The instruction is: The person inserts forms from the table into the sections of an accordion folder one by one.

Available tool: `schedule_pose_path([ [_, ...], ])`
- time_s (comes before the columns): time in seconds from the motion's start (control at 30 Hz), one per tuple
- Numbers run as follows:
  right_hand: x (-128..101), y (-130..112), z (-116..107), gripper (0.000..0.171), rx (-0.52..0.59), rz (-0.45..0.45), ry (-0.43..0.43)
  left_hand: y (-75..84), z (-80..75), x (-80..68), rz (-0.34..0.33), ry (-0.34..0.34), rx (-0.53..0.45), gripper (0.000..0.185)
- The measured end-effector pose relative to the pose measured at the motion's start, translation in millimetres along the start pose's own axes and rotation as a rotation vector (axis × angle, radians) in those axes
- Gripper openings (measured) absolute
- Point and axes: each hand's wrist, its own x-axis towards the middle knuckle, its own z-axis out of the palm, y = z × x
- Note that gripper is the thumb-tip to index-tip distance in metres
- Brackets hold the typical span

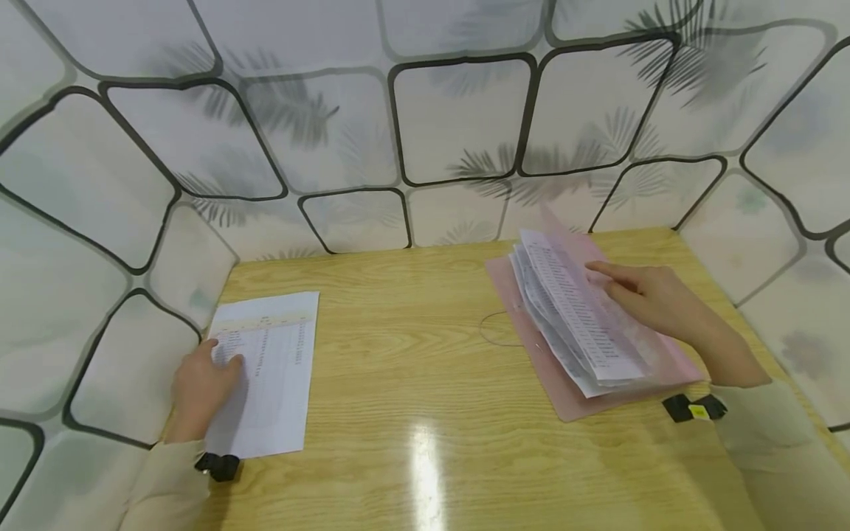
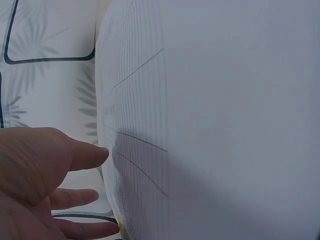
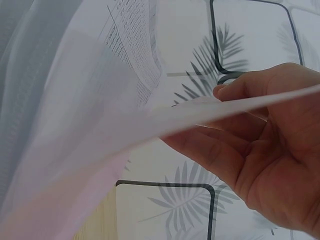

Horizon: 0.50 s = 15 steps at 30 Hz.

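At the left of the head view lies a white printed sheet (image 1: 275, 391) with a table of rows and columns. My left hand (image 1: 204, 380) rests at its left edge, thumb over the paper; in the left wrist view the fingers look straight and spread. To the right, a pink translucent folder (image 1: 546, 380) stands part-way open with several printed pages (image 1: 571, 310) fanned inside. My right hand (image 1: 654, 299) pinches the folder's raised cover (image 3: 195, 112) between thumb and fingers, as the right wrist view shows. The cover partly veils the pages.
A thin loop of string (image 1: 491, 341) lies on the wooden table (image 1: 398, 354) beside the folder's left edge. Patterned fabric walls (image 1: 458, 118) rise close behind the table and along both sides.
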Motion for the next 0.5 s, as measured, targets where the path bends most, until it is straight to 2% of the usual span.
schedule_pose_path([
  [0.1,0.5,0.3,0.7,0.042,-0.003,0.011,0.000,-1.9,-2.3,-1.3,0.012,-0.004,0.038,0.065],
  [0.3,0.6,3.0,2.7,0.041,-0.009,0.011,0.009,1.6,-3.9,-0.9,0.013,-0.001,0.044,0.069],
  [0.5,1.2,3.1,3.1,0.041,-0.004,0.011,0.007,2.9,-4.4,0.9,0.018,0.050,0.045,0.077],
])
